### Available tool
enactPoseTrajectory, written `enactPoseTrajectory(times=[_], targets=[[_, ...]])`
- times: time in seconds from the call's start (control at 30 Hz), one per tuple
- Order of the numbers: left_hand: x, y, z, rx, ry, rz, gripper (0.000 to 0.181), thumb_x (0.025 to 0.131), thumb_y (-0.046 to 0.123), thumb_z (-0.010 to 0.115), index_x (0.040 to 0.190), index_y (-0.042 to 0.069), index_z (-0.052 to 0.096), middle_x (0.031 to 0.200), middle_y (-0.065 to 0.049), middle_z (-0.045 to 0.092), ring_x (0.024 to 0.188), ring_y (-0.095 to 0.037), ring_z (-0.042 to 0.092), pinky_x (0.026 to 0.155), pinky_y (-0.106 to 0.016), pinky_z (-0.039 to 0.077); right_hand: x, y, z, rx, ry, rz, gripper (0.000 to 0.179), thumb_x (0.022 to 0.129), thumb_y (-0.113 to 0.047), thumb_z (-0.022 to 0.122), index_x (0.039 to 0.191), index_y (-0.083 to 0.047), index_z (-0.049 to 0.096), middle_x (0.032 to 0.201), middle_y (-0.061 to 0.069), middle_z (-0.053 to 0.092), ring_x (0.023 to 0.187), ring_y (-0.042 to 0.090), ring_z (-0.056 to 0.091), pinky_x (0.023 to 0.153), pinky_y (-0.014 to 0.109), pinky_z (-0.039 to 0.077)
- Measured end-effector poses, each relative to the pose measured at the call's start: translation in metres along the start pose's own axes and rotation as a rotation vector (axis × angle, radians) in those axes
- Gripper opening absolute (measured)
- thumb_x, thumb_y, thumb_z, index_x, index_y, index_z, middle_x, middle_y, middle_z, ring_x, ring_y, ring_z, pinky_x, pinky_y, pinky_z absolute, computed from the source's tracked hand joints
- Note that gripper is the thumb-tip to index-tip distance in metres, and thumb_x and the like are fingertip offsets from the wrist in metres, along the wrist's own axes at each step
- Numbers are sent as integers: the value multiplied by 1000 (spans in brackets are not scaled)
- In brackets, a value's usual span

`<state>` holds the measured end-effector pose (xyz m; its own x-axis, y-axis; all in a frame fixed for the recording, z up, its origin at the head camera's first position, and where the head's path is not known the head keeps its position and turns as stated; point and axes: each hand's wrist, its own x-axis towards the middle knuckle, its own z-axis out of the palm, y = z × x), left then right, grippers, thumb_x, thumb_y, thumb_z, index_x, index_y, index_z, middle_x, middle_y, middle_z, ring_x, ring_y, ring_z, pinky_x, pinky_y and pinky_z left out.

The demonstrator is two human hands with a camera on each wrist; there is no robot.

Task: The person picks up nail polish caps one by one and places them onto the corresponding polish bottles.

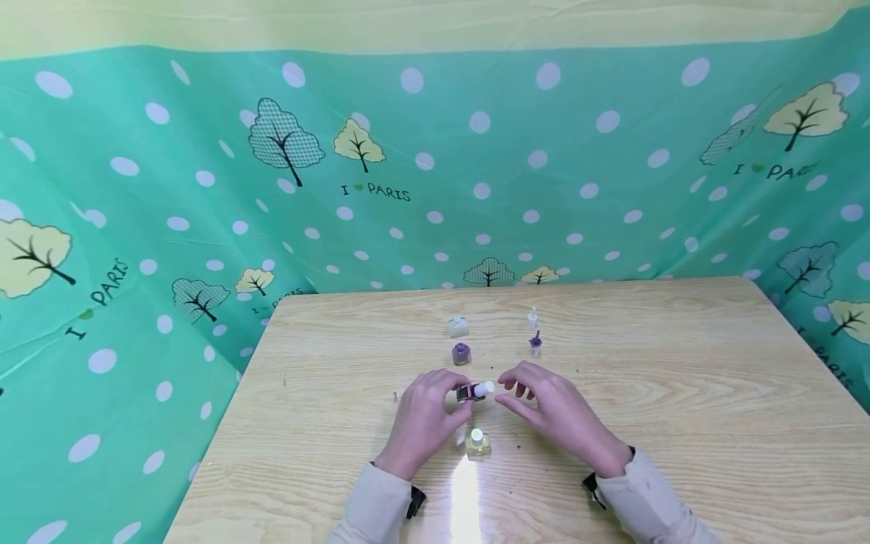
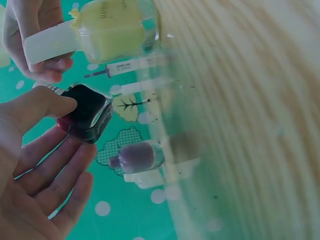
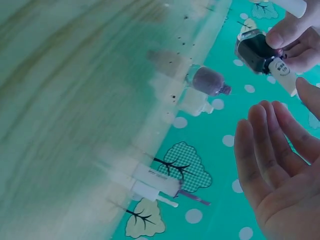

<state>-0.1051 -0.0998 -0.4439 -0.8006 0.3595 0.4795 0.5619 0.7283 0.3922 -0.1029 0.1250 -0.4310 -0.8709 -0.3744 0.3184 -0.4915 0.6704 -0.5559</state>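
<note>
My left hand (image 1: 423, 414) pinches a dark nail polish bottle (image 1: 466, 394) between thumb and fingers, and the bottle tips over to the right. Its white cap (image 3: 283, 74) is on and points toward my right hand (image 1: 553, 408). That hand is beside the cap, holding nothing, with thumb and fingers spread apart and a small gap to the cap. Closer to me stands a yellow nail polish bottle (image 1: 479, 445) with a white cap on top.
Beyond my hands stand an uncapped purple bottle (image 1: 461, 353) and, behind it, an uncapped whitish bottle (image 1: 458, 327). To their right, two white caps stand brush up: one with a purple brush (image 1: 535, 345), one with a pale brush (image 1: 532, 318). Small dark specks dot the wooden table (image 1: 680, 393).
</note>
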Motion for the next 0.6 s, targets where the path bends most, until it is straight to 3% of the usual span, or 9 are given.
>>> enactPoseTrajectory(times=[0.2, 0.6], targets=[[-1, -2, 2, -30, -70, -79, 24, 78, 16, 83, 99, 13, 72, 96, 2, 74, 86, -12, 69, 80, -28, 59, -2, 7, -1, -23, -52, 20, 25, 91, -31, 72, 109, -13, 69, 99, -2, 69, 84, 10, 64, 69, 27, 57], [0, -8, 4, -142, -247, -237, 22, 81, 14, 80, 101, 9, 71, 94, -4, 74, 76, -11, 64, 68, -20, 54, -6, 20, -1, -68, -118, 69, 29, 91, -32, 71, 112, -11, 68, 104, 0, 67, 89, 13, 64, 74, 29, 57]])
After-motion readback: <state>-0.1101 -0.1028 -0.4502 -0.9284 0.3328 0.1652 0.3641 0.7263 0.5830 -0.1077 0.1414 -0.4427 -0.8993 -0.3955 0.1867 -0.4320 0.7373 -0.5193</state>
